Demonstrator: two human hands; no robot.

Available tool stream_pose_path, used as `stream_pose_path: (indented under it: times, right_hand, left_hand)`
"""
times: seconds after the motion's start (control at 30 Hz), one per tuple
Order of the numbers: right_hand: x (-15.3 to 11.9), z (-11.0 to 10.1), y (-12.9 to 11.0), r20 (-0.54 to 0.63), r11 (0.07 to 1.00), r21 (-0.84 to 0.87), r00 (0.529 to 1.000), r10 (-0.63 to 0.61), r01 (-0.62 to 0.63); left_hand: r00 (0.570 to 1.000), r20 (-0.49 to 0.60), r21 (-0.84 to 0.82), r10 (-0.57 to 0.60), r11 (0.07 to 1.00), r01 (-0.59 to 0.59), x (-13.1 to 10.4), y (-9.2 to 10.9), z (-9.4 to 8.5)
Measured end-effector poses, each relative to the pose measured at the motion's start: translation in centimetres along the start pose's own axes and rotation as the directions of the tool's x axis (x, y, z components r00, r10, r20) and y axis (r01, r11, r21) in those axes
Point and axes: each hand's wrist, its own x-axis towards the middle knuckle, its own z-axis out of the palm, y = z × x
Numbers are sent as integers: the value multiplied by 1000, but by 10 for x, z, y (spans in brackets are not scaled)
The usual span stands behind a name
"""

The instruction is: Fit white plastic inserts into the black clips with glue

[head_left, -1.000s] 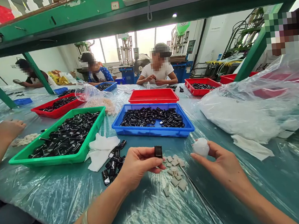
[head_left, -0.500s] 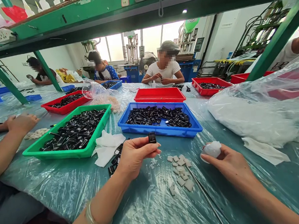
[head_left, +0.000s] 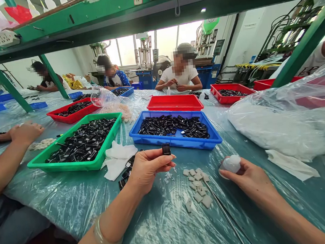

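- Above the tabletop (head_left: 150, 230), near the blue tray (head_left: 176, 143), one black piece (head_left: 166, 149) stands roughly upright in the left hand (head_left: 148, 167), its fingers pinching the lower part.
- A light, low pinch seems best, leaving the upper face uncovered.
- One white rounded object (head_left: 232, 164) sits in the right hand (head_left: 249, 171), fingers curled around it; an even, gentle hold probably keeps it steady.
- Between the hands lie roughly a dozen grey pads (head_left: 207, 201), some overlapping, and one pair of tweezers (head_left: 216, 197), tips at their edge.
- Leftward: one crumpled white tissue (head_left: 119, 160) and one green tray (head_left: 65, 167), both trays holding black pieces beyond counting.
- Farther out: at least four red trays (head_left: 175, 102) and three co-workers (head_left: 178, 76) opposite.
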Motion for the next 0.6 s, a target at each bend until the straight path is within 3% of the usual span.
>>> stream_pose_path:
  times: [0.2, 0.3, 0.33, 0.4, 0.43, 0.5, 0.6]
  right_hand:
    - [5, -7, 5, -40, 1000, -2, 999, -30, 30]
    - [2, -17, 0, -147, 991, -50, 981, -128, 122]
    - [-2, -19, -4, -202, 976, -101, 956, -211, 193]
    - [-13, -21, -14, -299, 899, -264, 857, -420, 349]
    - [-19, -20, -19, -274, 849, -320, 817, -508, 421]
    - [-33, -13, -27, -84, 715, -306, 730, -678, 628]
    - [-50, 5, -34, 218, 652, -126, 662, -717, 748]
  left_hand:
    - [999, 31, 43, -42, 998, 41, -1, -3, 2]
    - [997, 49, 67, -66, 996, 63, -1, -7, 3]
    - [996, 57, 72, -74, 995, 70, -1, -9, 4]
    - [993, 79, 76, -90, 994, 84, -1, -11, 5]
    - [991, 90, 77, -100, 993, 93, -1, -12, 6]
    - [988, 104, 80, -117, 991, 109, -1, -14, 7]
    - [984, 125, 87, -130, 989, 120, -1, -18, 8]
